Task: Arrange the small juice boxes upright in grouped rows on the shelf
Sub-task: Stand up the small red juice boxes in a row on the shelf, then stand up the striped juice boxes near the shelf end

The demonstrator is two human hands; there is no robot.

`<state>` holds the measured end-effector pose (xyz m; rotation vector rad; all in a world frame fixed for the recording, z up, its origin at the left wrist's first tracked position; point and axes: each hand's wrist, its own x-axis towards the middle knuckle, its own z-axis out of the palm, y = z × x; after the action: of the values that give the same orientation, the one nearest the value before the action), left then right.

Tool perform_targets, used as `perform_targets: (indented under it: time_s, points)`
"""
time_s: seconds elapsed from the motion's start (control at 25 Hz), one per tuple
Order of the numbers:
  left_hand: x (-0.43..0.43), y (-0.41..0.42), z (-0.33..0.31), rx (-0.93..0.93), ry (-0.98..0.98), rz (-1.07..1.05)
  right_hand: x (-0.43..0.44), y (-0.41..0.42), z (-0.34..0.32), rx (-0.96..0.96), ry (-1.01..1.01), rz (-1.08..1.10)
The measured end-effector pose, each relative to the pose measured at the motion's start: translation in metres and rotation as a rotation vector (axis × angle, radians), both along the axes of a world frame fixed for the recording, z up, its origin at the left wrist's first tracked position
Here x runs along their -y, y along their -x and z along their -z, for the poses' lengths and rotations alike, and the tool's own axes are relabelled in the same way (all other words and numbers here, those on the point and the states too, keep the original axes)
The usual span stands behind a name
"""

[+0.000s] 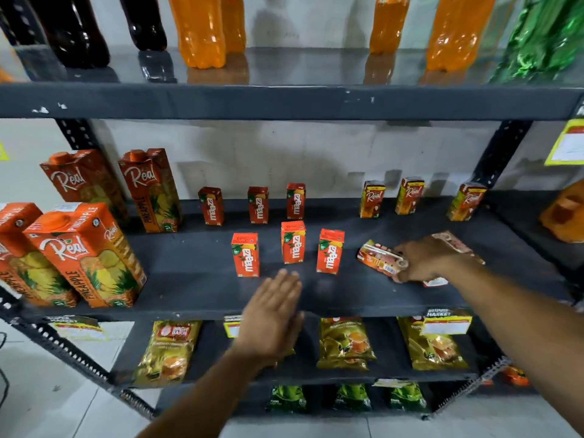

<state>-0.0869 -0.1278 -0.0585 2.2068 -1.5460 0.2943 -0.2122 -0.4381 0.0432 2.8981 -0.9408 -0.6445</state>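
Picking up a toppled juice box to stand it with its group.

The right hand (423, 259) is closing its fingers around a tipped juice box (377, 259) lying on the shelf (196, 279); another lies partly hidden beneath it. Next, it likely needs righting, just right of the upright Maaza boxes (294, 241). The left hand (271, 314) is hovering flat, open and empty, before them.

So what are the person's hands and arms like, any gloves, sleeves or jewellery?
Both are bare. The left hand and right hand wear no gloves, and no rings or watch show. Both forearms are uncovered as far as the picture reaches, with no sleeve in view.
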Motion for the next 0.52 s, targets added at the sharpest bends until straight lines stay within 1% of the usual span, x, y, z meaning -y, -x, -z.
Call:
perform_targets:
  time_s: [0.04,0.08,0.16,0.24,0.32,0.4,0.52]
  points:
    - [0.030,0.019,0.002,0.011,0.004,0.046,0.008,0.002,0.008,-0.003,0.009,-0.034]
    - [0.060,0.035,0.004,0.025,-0.021,0.047,0.016,0.004,0.016,-0.007,0.022,-0.052]
    - [0.111,0.058,0.004,0.036,-0.106,-0.035,0.026,0.005,0.027,0.007,0.044,-0.104]
    - [0.144,0.071,0.005,0.013,-0.197,-0.130,0.035,0.004,0.029,0.033,0.042,-0.161]
    - [0.156,0.075,0.012,-0.022,-0.296,-0.199,0.037,0.002,0.024,0.076,0.037,-0.190]
    - [0.159,0.075,0.016,-0.014,-0.339,-0.247,0.044,0.001,0.013,0.157,0.037,-0.225]
    - [0.159,0.075,0.016,0.015,-0.377,-0.240,0.053,-0.008,-0.010,0.308,-0.053,-0.337]
